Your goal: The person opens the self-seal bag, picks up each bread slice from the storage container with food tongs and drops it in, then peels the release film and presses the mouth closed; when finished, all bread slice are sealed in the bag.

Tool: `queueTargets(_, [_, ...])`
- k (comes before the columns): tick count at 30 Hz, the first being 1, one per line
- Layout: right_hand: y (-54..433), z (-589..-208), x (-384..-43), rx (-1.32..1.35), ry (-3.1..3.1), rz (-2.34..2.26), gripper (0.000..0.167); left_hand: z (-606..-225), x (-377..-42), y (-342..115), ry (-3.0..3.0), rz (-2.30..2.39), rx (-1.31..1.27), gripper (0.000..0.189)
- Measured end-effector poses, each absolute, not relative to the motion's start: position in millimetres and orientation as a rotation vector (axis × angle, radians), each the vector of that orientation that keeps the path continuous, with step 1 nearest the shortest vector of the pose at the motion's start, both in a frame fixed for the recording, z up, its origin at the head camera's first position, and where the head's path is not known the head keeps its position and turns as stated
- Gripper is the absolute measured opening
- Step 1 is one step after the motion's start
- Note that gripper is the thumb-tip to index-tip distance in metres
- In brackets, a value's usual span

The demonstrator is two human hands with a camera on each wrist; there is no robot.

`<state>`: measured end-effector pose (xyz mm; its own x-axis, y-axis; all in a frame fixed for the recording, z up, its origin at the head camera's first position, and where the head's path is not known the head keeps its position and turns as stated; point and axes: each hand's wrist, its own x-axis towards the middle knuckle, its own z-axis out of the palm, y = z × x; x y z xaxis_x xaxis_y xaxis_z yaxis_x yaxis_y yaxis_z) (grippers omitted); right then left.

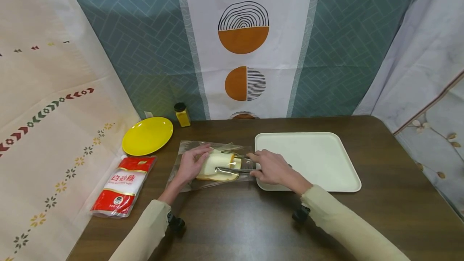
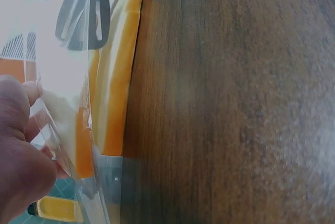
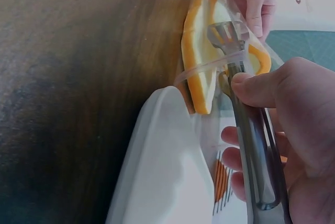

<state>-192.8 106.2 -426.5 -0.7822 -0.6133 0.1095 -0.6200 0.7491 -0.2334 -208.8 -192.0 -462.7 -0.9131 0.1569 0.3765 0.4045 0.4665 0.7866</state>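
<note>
A clear plastic bag [image 1: 185,147] holding thick bread slices [image 1: 216,163] with golden crusts lies on the table. My left hand [image 1: 191,166] is at the bag's left part, its fingers and thumb holding the plastic beside the bread. My right hand [image 1: 274,168] grips metal tongs [image 3: 256,150], thumb on one arm and fingers under the other. Through the bag's right end, the slotted tong tips [image 2: 98,30] reach in among the slices. In the head view one arm lies on each side of the upper bread; the plastic's glare blurs whether they touch it.
To the right, a white rectangular tray [image 1: 308,160] touches or nearly touches the bag's mouth. At the left are a yellow plate [image 1: 148,136], a red-and-white sugar pouch [image 1: 123,186] and a small yellow jar with a black lid [image 1: 182,115]. Curtains hang behind the table [image 1: 232,228].
</note>
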Motion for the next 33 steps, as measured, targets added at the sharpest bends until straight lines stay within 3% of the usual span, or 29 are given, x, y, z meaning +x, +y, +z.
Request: queueTargets(33, [91.3,-415.8,-198.6,1.096,-2.934,0.370,0.058,-459.1,-208.7,-192.3,-2.517,-1.415,-0.432,0.019])
